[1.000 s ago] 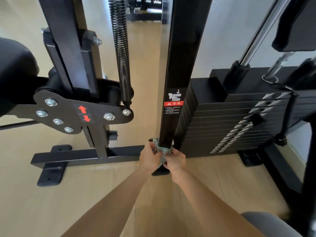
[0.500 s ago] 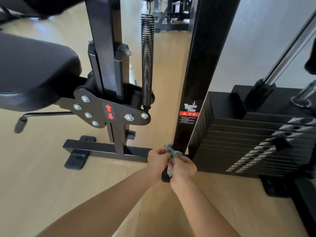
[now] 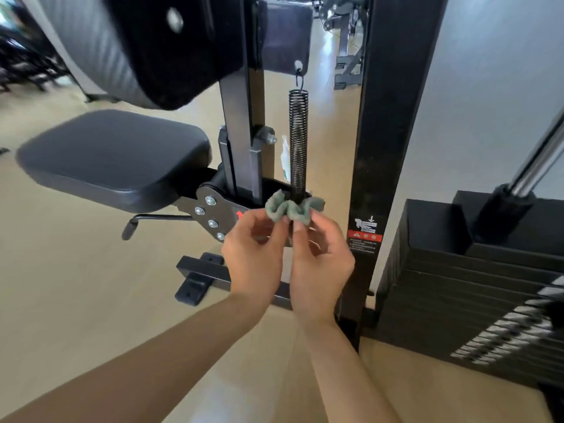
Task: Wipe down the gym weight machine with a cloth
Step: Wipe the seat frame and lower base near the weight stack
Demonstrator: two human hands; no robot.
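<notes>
The left hand (image 3: pixel 256 251) and right hand (image 3: pixel 320 264) each pinched the bunched green cloth (image 3: pixel 287 209) at the lower end of the spring (image 3: pixel 298 141), probably bunching it to wipe there.

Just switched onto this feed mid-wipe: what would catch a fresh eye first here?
Dead centre, the left hand and right hand pinch a bunched grey-green cloth at the lower end of the black coil spring. A padded black seat fills the left. The weight stack sits lower right, beside the black upright with its red warning sticker.
</notes>
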